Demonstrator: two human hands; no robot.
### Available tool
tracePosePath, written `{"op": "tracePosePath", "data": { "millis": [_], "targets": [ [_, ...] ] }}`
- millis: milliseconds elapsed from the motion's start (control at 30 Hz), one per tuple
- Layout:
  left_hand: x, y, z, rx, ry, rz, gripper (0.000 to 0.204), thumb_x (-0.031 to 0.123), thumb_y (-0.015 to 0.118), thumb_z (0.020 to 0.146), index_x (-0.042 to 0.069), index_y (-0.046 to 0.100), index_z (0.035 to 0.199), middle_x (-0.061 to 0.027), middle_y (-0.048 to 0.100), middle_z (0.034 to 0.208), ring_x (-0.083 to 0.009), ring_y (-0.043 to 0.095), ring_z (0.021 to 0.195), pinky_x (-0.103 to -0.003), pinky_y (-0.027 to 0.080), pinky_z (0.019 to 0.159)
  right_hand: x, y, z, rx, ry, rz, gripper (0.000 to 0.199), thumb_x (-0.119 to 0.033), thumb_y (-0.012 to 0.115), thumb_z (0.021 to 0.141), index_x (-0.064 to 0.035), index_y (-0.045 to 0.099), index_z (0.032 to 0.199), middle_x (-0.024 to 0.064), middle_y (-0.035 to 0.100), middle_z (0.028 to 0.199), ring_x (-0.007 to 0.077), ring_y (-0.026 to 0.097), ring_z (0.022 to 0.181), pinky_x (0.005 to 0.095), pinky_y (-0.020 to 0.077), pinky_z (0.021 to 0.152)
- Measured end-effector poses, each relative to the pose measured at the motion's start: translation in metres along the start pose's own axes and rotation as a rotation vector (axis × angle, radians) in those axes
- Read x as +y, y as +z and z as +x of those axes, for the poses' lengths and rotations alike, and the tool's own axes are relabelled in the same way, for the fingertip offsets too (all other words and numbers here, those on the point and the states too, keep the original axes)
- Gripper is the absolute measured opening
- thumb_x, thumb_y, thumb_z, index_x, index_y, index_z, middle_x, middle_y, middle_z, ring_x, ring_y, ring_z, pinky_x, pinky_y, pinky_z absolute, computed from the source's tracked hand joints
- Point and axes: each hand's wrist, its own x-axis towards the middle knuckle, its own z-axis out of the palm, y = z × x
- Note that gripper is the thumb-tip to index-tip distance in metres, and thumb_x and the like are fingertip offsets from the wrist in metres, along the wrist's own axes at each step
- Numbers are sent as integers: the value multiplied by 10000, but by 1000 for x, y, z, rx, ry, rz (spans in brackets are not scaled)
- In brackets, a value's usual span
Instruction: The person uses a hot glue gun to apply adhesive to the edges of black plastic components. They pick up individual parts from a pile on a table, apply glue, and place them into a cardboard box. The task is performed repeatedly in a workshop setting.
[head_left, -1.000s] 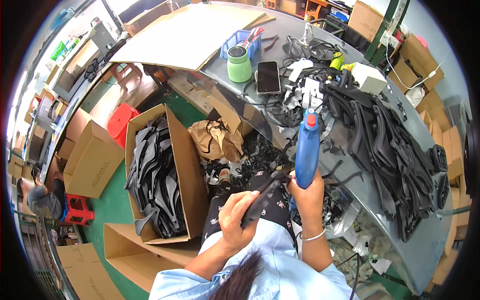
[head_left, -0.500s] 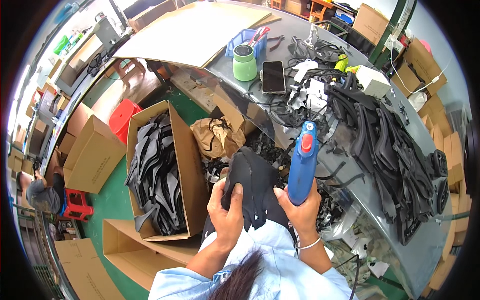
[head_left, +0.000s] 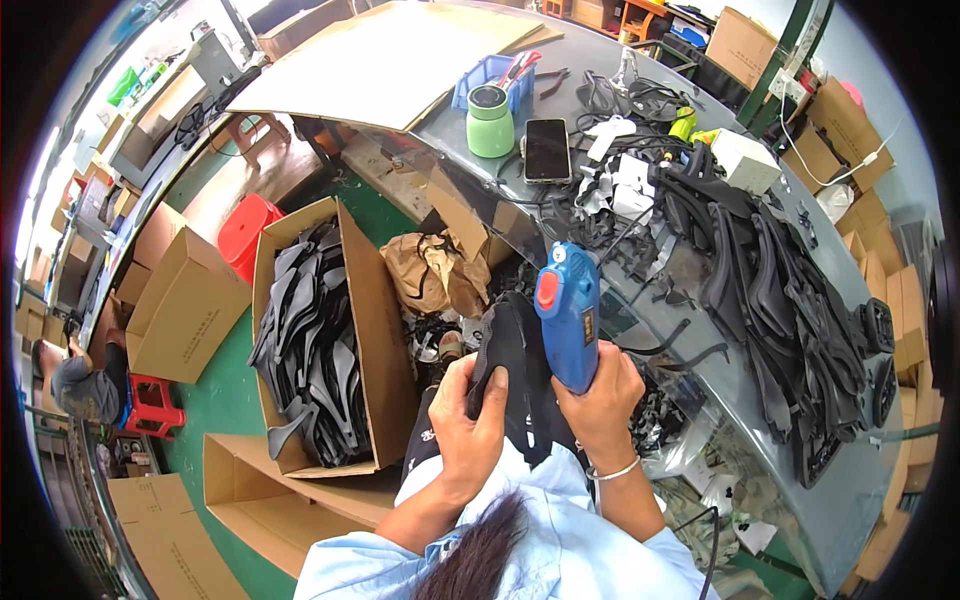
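Note:
My right hand (head_left: 600, 400) grips a blue glue gun (head_left: 568, 310) with a red button, held upright in front of my chest. My left hand (head_left: 468, 415) clasps a folded black rubbery piece (head_left: 512, 360), pressed right against the gun's left side. Both hands sit close together above my lap, just in front of the grey curved workbench (head_left: 760, 400). A big pile of black strap-like pieces (head_left: 790, 300) lies on the bench to my right.
An open cardboard box (head_left: 375, 330) full of black pieces (head_left: 310, 350) stands on the green floor to my left. On the bench are a green cup (head_left: 490, 125), a phone (head_left: 547, 150) and a blue bin (head_left: 495, 75). Crumpled brown paper (head_left: 440, 275), more boxes, red stools (head_left: 245, 225), and a crouching person (head_left: 75, 385) far left.
The black piece, held spread open half a second ago, is now folded narrow in my left hand. The glue gun has stayed upright in my right hand, shifted slightly lower and closer.

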Motion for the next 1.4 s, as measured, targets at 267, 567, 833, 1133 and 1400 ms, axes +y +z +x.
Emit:
{"op": "tracePosePath", "data": {
  "millis": [267,567,833,1133,1400],
  "targets": [
    [0,-18,5,23,-322,-351,166,76,615,882,-13,587,1019,-24,621,915,-93,561,812,-225,452,733,9,6,2,13,628,285,298,-24,724,648,-4,554,891,68,604,779,144,583,662,295,470,624],
    [-7,-21,7,-96,-391,-612,189,46,602,881,14,561,1062,-33,627,914,-80,589,792,-218,474,721,14,-7,7,-68,617,724,302,-75,748,736,8,586,977,15,601,846,84,545,714,245,464,692],
    [1,-33,13,-2,-477,-842,264,77,553,880,-17,495,1120,-135,619,985,-202,641,844,-326,524,778,21,-8,5,-69,787,859,232,-78,769,706,-38,576,827,2,571,733,77,523,614,226,430,595],
    [-6,-16,17,69,-120,-1004,488,300,377,1001,57,236,1400,-209,490,1255,-305,530,1148,-421,394,1018,-22,-13,-45,-519,203,340,525,-370,854,628,-2,518,795,150,594,614,309,613,534,369,491,536],
    [-14,-7,9,166,157,-658,658,507,327,977,73,150,1438,-157,448,1297,-254,511,1152,-400,419,978,-43,-16,-46,-508,55,360,464,-324,829,661,-8,494,723,124,539,532,298,562,462,379,438,454]
  ]
}}
